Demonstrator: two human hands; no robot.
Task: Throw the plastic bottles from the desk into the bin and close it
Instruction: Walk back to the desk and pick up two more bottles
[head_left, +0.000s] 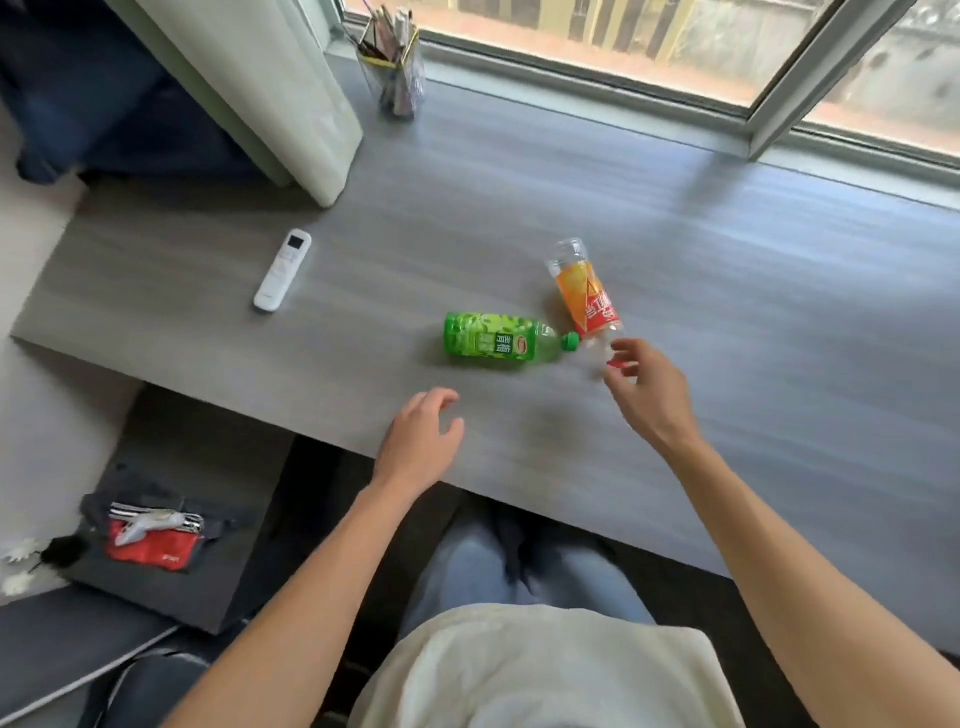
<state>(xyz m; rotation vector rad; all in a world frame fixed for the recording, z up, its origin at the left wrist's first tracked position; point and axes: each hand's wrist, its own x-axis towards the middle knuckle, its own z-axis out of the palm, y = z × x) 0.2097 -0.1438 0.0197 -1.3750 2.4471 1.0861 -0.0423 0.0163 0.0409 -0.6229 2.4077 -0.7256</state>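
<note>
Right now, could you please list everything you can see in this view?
green bottle: 1, lying mid-desk, cap pointing right
orange bottle: 1, orange-red label, lying right of the green one
remote: 1, white, desk left
pen cup: 1, clear, by the window
desk: 1, grey
pouch: 1, red, low stand at left
left hand: open, near desk edge
right hand: open, fingers at the orange bottle's neck
</note>
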